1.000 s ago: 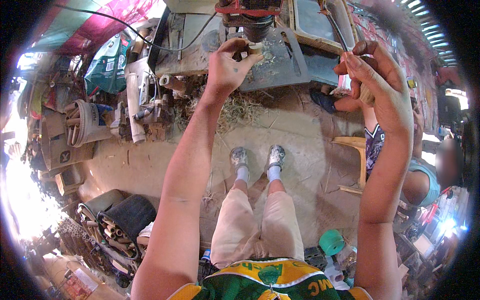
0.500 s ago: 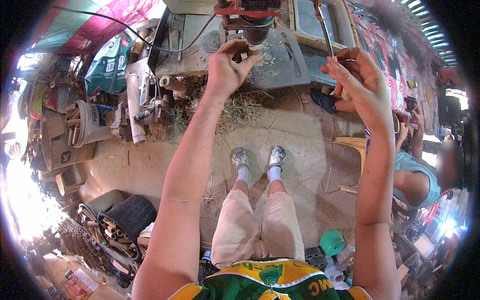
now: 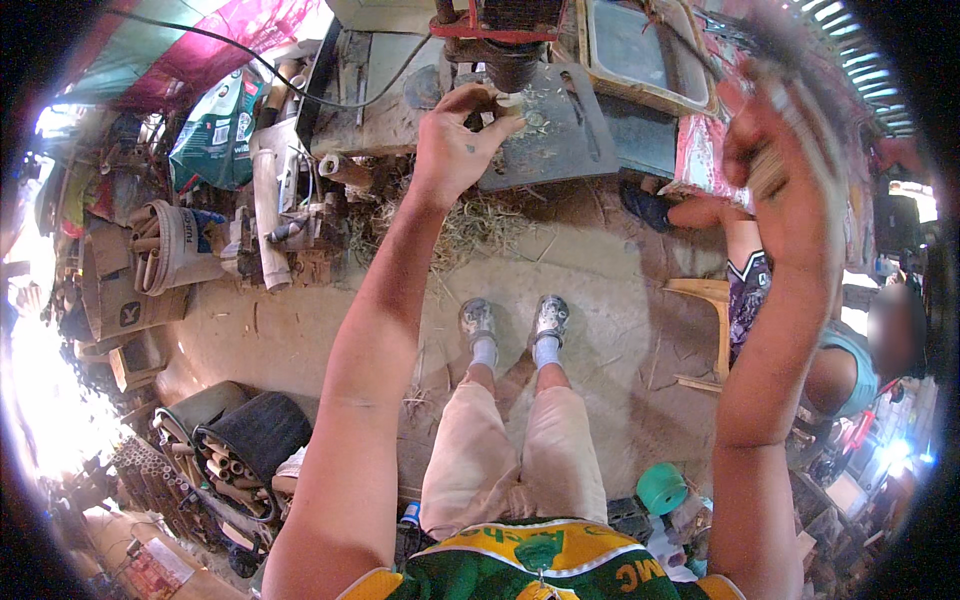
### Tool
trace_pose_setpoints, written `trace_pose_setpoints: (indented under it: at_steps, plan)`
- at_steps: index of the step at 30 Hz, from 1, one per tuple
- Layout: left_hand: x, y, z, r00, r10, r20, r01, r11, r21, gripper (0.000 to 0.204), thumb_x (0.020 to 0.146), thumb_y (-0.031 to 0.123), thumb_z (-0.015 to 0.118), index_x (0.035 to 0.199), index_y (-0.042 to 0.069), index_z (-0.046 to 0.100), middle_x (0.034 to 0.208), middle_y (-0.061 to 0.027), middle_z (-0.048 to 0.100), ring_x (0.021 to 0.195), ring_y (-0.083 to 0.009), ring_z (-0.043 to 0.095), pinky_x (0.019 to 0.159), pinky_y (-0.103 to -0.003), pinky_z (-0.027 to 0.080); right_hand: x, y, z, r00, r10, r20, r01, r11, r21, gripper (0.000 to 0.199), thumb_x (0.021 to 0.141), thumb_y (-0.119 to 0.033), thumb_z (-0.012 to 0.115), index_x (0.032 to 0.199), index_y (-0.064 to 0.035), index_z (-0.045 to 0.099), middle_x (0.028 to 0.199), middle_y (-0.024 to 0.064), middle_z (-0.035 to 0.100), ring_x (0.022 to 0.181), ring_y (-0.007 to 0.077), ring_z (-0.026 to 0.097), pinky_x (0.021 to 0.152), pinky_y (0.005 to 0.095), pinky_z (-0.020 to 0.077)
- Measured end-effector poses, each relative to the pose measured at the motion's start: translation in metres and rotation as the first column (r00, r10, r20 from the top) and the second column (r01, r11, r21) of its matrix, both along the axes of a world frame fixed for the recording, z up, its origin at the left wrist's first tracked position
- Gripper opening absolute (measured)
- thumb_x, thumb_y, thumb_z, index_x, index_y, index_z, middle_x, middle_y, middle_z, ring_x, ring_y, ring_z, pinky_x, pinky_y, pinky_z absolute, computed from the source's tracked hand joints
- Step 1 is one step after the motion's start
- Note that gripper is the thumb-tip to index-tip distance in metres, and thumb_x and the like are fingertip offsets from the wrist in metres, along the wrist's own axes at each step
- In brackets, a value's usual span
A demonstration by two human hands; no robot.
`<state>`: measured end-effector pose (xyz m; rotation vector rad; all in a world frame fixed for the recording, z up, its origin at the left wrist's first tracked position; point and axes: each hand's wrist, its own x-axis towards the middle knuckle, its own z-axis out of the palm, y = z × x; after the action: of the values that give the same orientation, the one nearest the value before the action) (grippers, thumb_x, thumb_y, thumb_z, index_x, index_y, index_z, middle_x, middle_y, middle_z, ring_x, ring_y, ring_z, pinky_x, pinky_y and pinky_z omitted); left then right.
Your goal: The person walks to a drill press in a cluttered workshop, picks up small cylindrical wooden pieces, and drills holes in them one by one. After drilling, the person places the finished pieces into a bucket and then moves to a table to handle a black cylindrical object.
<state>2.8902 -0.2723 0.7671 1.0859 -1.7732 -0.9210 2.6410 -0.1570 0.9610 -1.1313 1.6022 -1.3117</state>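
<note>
My left hand [image 3: 462,145] is closed in a pinch on a small pale piece [image 3: 509,100], just under the dark, round lower end of a red and black machine [image 3: 512,65]. The piece is too small to name surely. Below it lies a dark slotted plate [image 3: 560,135] strewn with shavings. Out to the right, my right hand [image 3: 785,150] is raised and blurred, its fingers curled at the end of a thin metal lever [image 3: 690,45]. Something tan shows in its curled fingers, too smeared to make out.
A framed tray [image 3: 640,55] stands behind the plate. Shavings [image 3: 480,225] lie on the floor beneath. A black bucket [image 3: 255,440] of cut tubes is at lower left. To the right, another person [image 3: 845,365] sits near a yellow chair [image 3: 710,300]. A cable [image 3: 330,100] crosses at upper left.
My right hand has swung up and to the right, with the lever tilting the same way. My left hand stays under the machine, almost unmoved, with the pale piece.
</note>
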Motion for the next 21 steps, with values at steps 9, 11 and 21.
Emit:
trace_pose_setpoints:
  at_steps: [9,11,21]
  plan:
    - [-0.003,0.003,0.005,0.999,-0.011,-0.045,0.011,1.000,-0.008,0.023,0.079,0.010,0.083,0.098,0.002,0.072,0.093,-0.0016,0.070,0.087,-0.0099,0.061,0.083,-0.025,0.049,0.015,-0.058,0.050,0.992,-0.092,-0.088,0.049,0.913,-0.405,0.036,0.101,-0.037,0.055,0.088,-0.0052,0.065,0.068,0.0060,0.063,0.051,0.0143,0.057,0.044,0.0274,0.0411]
    - [-0.003,0.003,0.004,0.998,-0.009,-0.062,0.009,1.000,0.007,0.024,0.079,0.011,0.083,0.098,0.001,0.072,0.094,-0.0020,0.071,0.088,-0.0098,0.062,0.082,-0.025,0.049,0.019,-0.057,0.054,0.998,-0.056,-0.019,0.044,0.924,-0.381,0.037,0.102,-0.037,0.055,0.088,-0.0039,0.065,0.066,0.0061,0.062,0.050,0.0141,0.056,0.044,0.0272,0.0406]
    - [-0.003,0.004,0.006,0.999,0.003,-0.054,-0.003,1.000,0.001,0.027,0.076,0.011,0.084,0.098,0.000,0.072,0.098,-0.0069,0.073,0.090,-0.0133,0.068,0.083,-0.027,0.053,-0.020,-0.018,0.031,0.816,0.134,-0.563,-0.193,0.980,-0.046,0.022,0.093,-0.020,0.065,0.112,-0.0078,0.066,0.081,0.0009,0.059,0.071,0.0103,0.056,0.060,0.0250,0.0433]
